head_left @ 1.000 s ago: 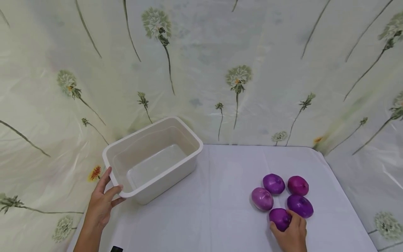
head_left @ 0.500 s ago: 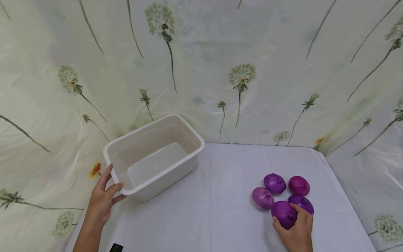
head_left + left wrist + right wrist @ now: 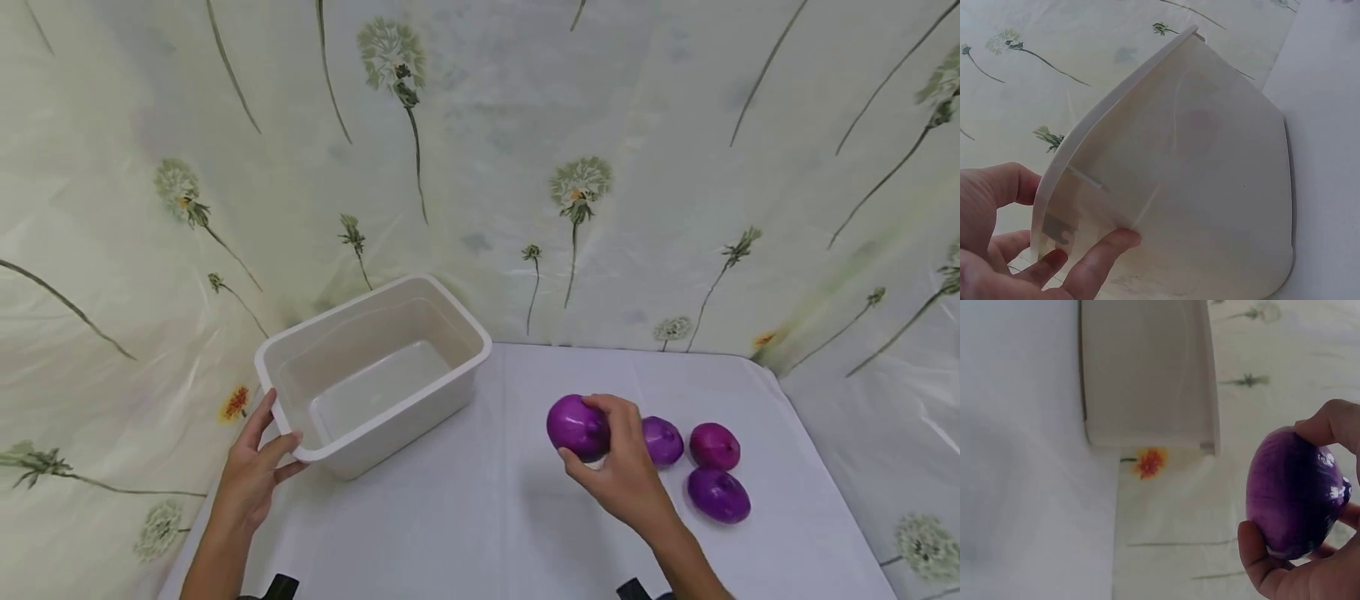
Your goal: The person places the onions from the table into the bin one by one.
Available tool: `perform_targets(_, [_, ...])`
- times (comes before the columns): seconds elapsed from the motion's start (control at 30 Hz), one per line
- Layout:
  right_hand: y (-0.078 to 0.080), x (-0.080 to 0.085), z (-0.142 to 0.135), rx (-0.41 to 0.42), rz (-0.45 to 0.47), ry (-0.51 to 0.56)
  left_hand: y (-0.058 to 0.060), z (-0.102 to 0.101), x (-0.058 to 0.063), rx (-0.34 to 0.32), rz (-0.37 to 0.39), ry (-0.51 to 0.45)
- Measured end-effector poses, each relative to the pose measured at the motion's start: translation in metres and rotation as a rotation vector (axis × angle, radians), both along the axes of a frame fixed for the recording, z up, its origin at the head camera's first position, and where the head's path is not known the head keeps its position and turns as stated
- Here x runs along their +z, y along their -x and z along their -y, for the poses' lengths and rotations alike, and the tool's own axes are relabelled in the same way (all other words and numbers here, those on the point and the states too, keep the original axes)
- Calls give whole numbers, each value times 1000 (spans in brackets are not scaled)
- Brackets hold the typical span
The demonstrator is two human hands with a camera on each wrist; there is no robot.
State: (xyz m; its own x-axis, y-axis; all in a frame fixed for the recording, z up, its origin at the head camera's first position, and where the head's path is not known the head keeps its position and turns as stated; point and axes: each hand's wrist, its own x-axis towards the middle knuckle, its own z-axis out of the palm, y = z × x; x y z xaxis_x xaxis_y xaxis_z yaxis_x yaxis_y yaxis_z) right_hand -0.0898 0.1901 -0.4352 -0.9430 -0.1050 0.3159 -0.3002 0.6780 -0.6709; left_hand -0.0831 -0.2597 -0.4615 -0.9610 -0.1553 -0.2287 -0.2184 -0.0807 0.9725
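Note:
In the head view my right hand (image 3: 618, 467) holds a glossy purple onion (image 3: 573, 425) above the white cloth, thumb below and fingers over its right side. The right wrist view shows the same onion (image 3: 1294, 494) between thumb and fingertips, with its pointed end toward the palm. At the left, my left hand (image 3: 251, 467) grips the near left corner of a cream plastic bin (image 3: 405, 425). From the left wrist, fingers (image 3: 1104, 256) lie against the bin's outer wall (image 3: 1235, 162) and others reach to its rim. The bin's floor is bare.
More purple onions lie at the right of the white-covered table (image 3: 450, 533): one violet (image 3: 662, 442), one magenta (image 3: 715, 446), one dark purple (image 3: 718, 494). Another is mostly hidden behind my right hand. A flower-printed sheet (image 3: 465, 167) hangs close behind the table.
My right hand has lifted the onion off the cloth, away from the group, and carried it left and farther from me. My left hand keeps its grip on the bin.

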Motion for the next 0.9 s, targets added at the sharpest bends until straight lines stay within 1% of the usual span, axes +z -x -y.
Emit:
perform_targets(0.1, [21, 12, 21, 97, 13, 12, 1, -1, -1, 7, 3, 9])
perform_targets(0.2, [41, 20, 41, 165, 23, 11, 2, -2, -2, 4, -2, 16])
perform_targets(0.33, [66, 26, 65, 217, 63, 13, 4, -3, -3, -1, -7, 12])
perform_targets(0.5, [94, 32, 98, 264, 109, 18, 5, -3, -2, 11, 14, 19])
perform_targets(0.67, [114, 35, 128, 313, 110, 3, 4, -1, -2, 16, 34, 21])
perform_targets(0.9, [133, 34, 159, 318, 135, -11, 1, 0, -2, 19, 19, 12])
